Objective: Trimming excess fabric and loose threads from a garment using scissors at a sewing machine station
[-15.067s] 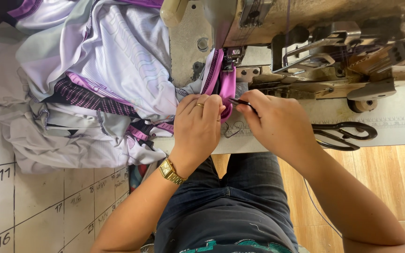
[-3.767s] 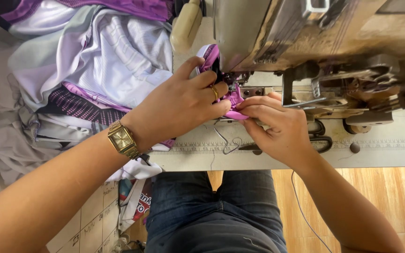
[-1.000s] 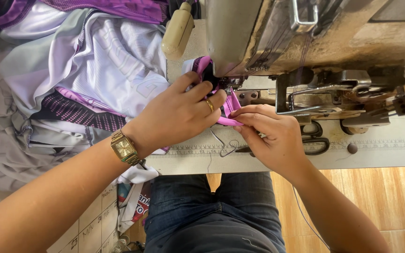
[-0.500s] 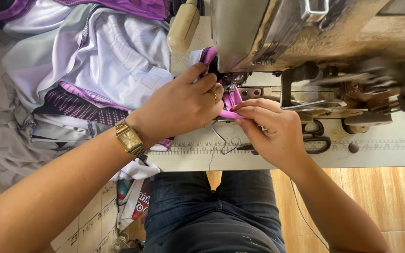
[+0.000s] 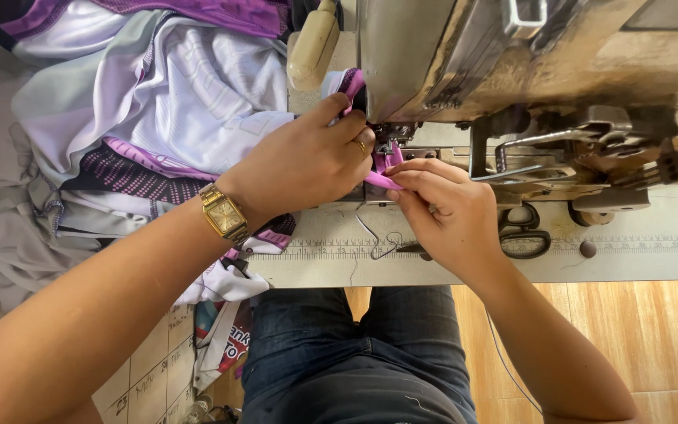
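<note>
My left hand (image 5: 308, 161), with a gold watch on its wrist and a ring, lies flat on a purple fabric strip (image 5: 384, 165) and presses it down at the needle area of the worn sewing machine (image 5: 527, 71). My right hand (image 5: 445, 208) pinches the near edge of the same purple strip between thumb and fingers, just in front of the presser foot. The needle itself is hidden behind my fingers.
A heap of white, grey and purple garments (image 5: 135, 118) lies to the left of the machine. Black scissors (image 5: 523, 235) rest on the white sewing table (image 5: 629, 259) behind my right hand. Wooden floor shows on the right, tiled floor on the left.
Both hands stay on the purple strip at the needle; they have shifted only slightly as the view moved a little closer.
</note>
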